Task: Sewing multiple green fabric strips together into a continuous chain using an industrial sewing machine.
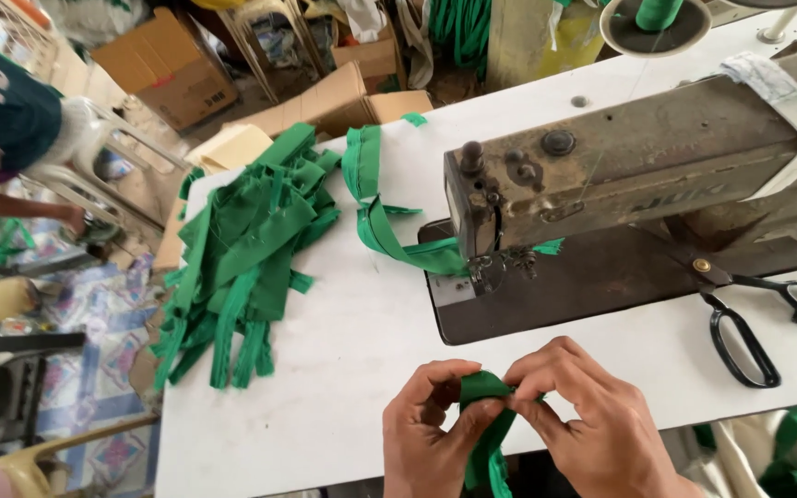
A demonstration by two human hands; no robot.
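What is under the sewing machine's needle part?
A green fabric strip runs under the head of the sewing machine, over its dark plate. The machine covers the stretch beneath the needle; a green tip peeks out behind.

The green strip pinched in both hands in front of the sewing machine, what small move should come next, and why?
Probably carry the green strip forward to the needle. The left hand and right hand pinch its folded end near the table's front edge, short of the sewing machine, where another strip already trails out.
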